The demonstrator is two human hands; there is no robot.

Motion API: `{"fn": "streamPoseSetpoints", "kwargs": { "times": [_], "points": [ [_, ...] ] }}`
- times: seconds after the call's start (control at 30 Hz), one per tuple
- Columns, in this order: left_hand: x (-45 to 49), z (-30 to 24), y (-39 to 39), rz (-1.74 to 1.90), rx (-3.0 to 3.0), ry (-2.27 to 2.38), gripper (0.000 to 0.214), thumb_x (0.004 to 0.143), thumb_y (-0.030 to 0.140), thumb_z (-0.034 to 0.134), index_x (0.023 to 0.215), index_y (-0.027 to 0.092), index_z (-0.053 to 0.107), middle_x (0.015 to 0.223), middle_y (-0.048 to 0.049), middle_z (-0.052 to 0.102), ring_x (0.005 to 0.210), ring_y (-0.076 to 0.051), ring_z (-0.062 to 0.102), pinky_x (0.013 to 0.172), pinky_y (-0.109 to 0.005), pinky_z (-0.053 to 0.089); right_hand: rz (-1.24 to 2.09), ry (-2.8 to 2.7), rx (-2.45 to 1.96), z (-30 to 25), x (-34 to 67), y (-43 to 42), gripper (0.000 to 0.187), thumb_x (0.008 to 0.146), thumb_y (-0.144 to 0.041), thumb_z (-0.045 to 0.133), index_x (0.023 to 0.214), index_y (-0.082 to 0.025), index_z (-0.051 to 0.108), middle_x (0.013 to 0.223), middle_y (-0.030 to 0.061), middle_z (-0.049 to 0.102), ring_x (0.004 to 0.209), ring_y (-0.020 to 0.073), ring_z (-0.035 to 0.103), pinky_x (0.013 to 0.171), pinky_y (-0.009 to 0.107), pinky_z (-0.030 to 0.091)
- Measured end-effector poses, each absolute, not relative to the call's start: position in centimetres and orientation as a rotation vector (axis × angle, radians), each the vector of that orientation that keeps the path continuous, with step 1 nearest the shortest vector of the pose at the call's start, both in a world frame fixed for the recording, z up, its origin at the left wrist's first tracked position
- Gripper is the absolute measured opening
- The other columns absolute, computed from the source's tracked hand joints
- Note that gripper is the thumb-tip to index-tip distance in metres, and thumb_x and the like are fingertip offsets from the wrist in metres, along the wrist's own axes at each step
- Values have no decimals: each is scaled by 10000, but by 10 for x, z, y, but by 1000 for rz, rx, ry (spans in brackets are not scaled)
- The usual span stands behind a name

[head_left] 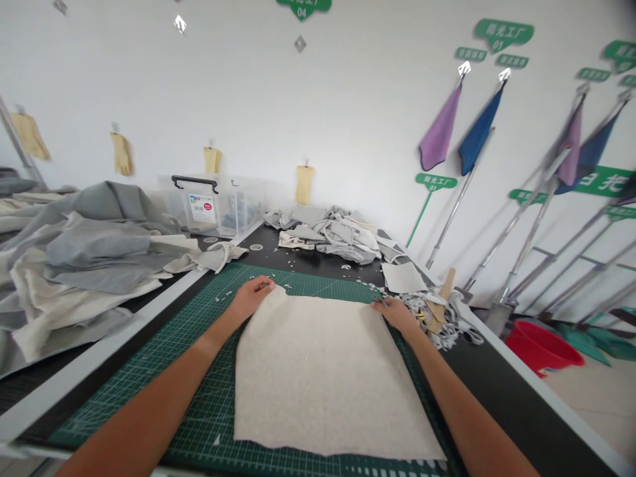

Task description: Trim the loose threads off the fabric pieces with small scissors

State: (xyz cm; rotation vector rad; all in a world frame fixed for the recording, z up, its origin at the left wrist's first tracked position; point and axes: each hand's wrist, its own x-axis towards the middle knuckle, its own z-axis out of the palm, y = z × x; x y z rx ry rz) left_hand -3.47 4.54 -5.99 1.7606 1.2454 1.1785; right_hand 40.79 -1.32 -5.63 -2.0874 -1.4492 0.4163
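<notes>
A large beige piece of fabric [322,377] is spread over the green cutting mat [173,391]. My left hand [252,295] pinches its far left corner, which is lifted a little off the mat. At the far right corner, my right hand [395,311] has its fingers closed on the edge of the same fabric. Something small and dark shows at the right fingertips, too small to name. Grid lines of the mat are visible left of the fabric and along its far side.
Grey and cream cloth [99,245] is heaped at left, beside a clear plastic box [223,205]. More cloth pieces [338,232] lie behind the mat. Fabric scraps [450,315] are piled at right near a small fabric square [403,277]. A red bucket [541,344] stands beyond the table's right edge.
</notes>
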Motion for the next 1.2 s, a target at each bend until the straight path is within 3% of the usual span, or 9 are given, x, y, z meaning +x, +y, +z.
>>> {"fn": "streamPoseSetpoints", "kwargs": {
  "times": [0.1,0.2,0.4,0.53,0.8,1.03,1.2],
  "points": [
    [-34,-58,44,1173,1731,1262,357,815,523,618,922,193,702,683,8,613,633,-152,519,564,-228,351,622,-1438,-2031,-54,408,-17,328,750,-471,687,608,-207,553,435,-41,428,438,124,424,465,242,269],
    [-35,-57,44,1197,1721,1238,358,825,515,617,934,184,696,724,-4,636,658,-152,528,569,-226,365,778,-1416,-1958,-49,412,-23,391,732,-513,696,609,-223,465,421,-81,342,393,85,275,423,235,184],
    [-40,-45,43,1317,1689,1168,360,846,517,611,928,173,679,661,17,574,570,-121,461,515,-220,320,854,-1379,-1770,-21,417,-33,465,773,-630,645,675,-228,433,457,-102,295,409,71,197,410,230,147],
    [-42,-12,38,1421,1674,1109,333,866,497,611,942,177,663,665,15,554,574,-119,463,509,-218,353,799,-1294,-1626,14,410,-39,457,760,-622,703,731,-215,498,467,-102,291,424,71,187,419,239,125],
    [-51,95,22,1726,1770,1034,257,866,435,652,943,191,675,835,-19,655,690,-121,557,581,-206,452,488,-1254,-1376,116,395,-57,411,762,-517,788,881,-149,649,500,-75,323,471,82,229,470,288,109],
    [-66,179,1,2019,1869,901,90,890,270,642,910,183,648,786,-16,642,640,-96,545,546,-191,441,253,-1229,-1179,194,398,-70,317,752,-412,833,848,-161,664,578,-60,328,476,64,233,479,312,88],
    [-73,217,-9,2133,1911,845,113,891,283,665,935,184,630,768,4,633,596,-76,534,517,-182,424,174,-1203,-1104,241,386,-84,313,741,-370,848,759,-164,614,618,-55,314,484,49,236,488,320,73]
  ]
}}
